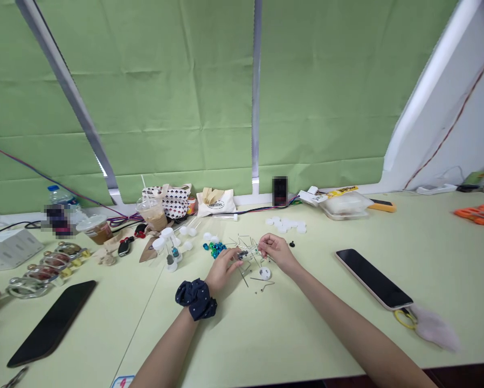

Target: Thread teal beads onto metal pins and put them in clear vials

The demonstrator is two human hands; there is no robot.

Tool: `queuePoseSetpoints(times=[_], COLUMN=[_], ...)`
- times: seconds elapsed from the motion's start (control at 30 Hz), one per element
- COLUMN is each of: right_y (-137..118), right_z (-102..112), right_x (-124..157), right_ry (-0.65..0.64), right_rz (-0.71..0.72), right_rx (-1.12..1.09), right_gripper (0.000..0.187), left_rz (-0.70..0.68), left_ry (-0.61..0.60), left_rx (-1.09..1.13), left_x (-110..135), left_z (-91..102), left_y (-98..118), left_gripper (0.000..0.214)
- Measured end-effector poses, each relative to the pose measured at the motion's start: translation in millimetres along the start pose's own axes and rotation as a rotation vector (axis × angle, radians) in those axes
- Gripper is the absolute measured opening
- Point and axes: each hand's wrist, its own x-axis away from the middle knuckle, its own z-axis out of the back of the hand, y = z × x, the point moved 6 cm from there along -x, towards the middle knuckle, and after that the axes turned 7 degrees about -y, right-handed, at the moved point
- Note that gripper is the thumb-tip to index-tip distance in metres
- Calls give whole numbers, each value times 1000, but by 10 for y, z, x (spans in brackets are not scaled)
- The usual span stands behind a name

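My left hand [225,268], with a dark scrunchie [196,299] at its wrist, has its fingers closed around a small dark part [243,254]. Close by, my right hand [275,251] is in a pinch; whatever lies between its fingertips is too small to make out. Thin metal rods, some bent, are scattered around and under both hands. A white round disc with holes [265,274] rests just below the right hand. Blue and green beads [216,249] lie beyond my left hand. White round caps [286,224] are spread farther back.
Clear tubes with white caps [171,250] stand left of the hands. Drink cups [151,213], patterned bags [173,199] and cables line the back. A phone [373,277] lies at right, another dark phone [54,323] at left. A plastic food box [344,206] sits back right.
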Motion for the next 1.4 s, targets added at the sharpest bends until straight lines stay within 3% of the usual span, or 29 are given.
queuePoseSetpoints(times=[0.17,0.53,0.67,0.83,1.0,1.17,1.3,1.4], right_y=[-25,-63,-67,-41,-124,-166,-184,-186], right_z=[1,8,29,-25,-251,-302,-293,-269], right_x=[-6,46,61,141,201,197,198,206], right_ry=[-41,72,155,289,124,5,-14,42], right_rz=[19,102,92,120,199,245,307,319], right_rx=[43,282,159,91,358,544,589,521], right_gripper=[29,30,36,27,27,36,38,36], left_rz=[-4,18,23,34,31,70,68,53], left_ry=[-20,-20,-17,4,7,65,93,81], left_rx=[25,27,50,96,124,148,150,155], left_x=[2,10,8,16,27,23,17,19], left_z=[14,0,-29,-33,-15,50,83,72], left_y=[12,0,7,9,-1,-8,18,41], left_gripper=[40,39,39,38,36,35,35,35])
